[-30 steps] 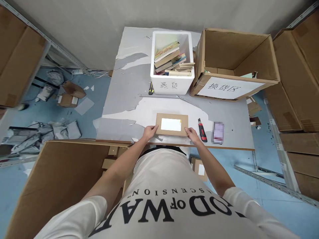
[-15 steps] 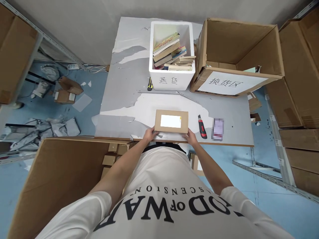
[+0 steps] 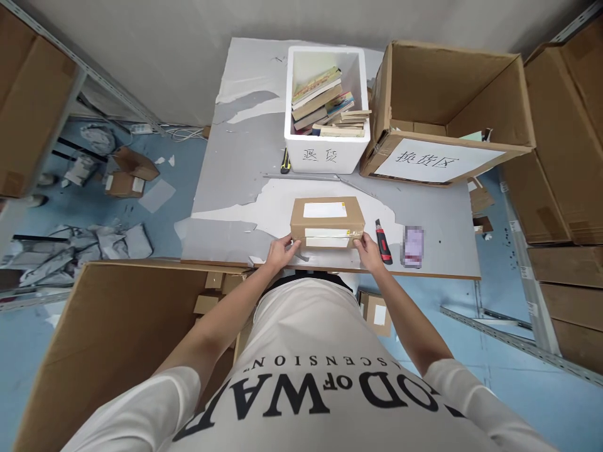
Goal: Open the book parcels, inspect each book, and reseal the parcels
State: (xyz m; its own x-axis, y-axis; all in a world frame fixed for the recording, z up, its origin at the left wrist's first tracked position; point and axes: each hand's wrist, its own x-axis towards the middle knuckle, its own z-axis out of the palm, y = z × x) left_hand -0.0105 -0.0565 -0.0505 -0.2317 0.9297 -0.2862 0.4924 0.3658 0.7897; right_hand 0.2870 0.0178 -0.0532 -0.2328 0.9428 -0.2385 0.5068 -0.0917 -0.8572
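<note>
A brown cardboard box (image 3: 301, 223) with white labels on its top and near side is held between my two hands over the front of the table (image 3: 221, 242). My left hand (image 3: 281, 253) grips its lower left corner, fingers closed against it. At the lower right corner, my right hand (image 3: 369, 251) pinches it the same way. To the right of that hand lies a red and black utility knife (image 3: 383, 243). Beside the knife is a blurred purple item (image 3: 413, 246).
Behind stands a white foam box (image 3: 325, 155) with several books (image 3: 316, 103), a yellow and black cutter (image 3: 285, 161) next to it. A large labelled carton (image 3: 459, 139) is on its right. Another large open carton (image 3: 117, 339) stands at the table's front left, with small boxes inside.
The box has tipped so that its near side with the taped label now shows. It has shifted slightly away from me, and both hands have moved with it.
</note>
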